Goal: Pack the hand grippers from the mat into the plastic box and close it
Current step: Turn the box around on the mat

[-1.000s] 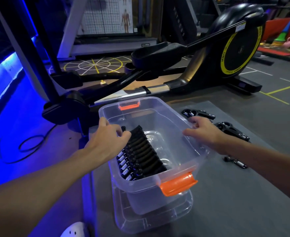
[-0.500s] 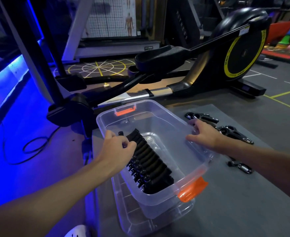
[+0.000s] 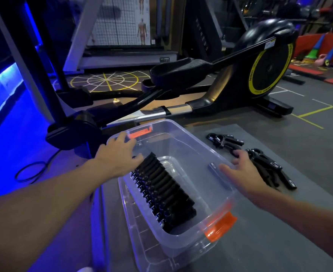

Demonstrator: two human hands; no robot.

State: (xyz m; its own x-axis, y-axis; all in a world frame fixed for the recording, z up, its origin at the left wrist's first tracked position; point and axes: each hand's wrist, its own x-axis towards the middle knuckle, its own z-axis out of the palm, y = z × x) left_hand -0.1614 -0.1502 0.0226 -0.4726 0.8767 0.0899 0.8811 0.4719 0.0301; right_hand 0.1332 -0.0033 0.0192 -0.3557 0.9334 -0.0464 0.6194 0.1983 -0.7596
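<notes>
**Grip shifts along the rim**

Our left hand [image 3: 118,154] has moved to the far corner of the plastic box [image 3: 181,132], fingers spread loosely beside the orange latch [image 3: 140,132]. Packed hand grippers [image 3: 161,189] fill its left half, open floor beside them. Our right hand [image 3: 242,173] lies straight-fingered on the right rim, loose grippers [image 3: 267,165] just beyond on the mat [image 3: 279,222].

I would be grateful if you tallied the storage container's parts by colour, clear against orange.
Clear: 2 (the plastic box and the lid lying under it)
Orange: 2 (the far latch and the near latch)
Total: 4
</notes>
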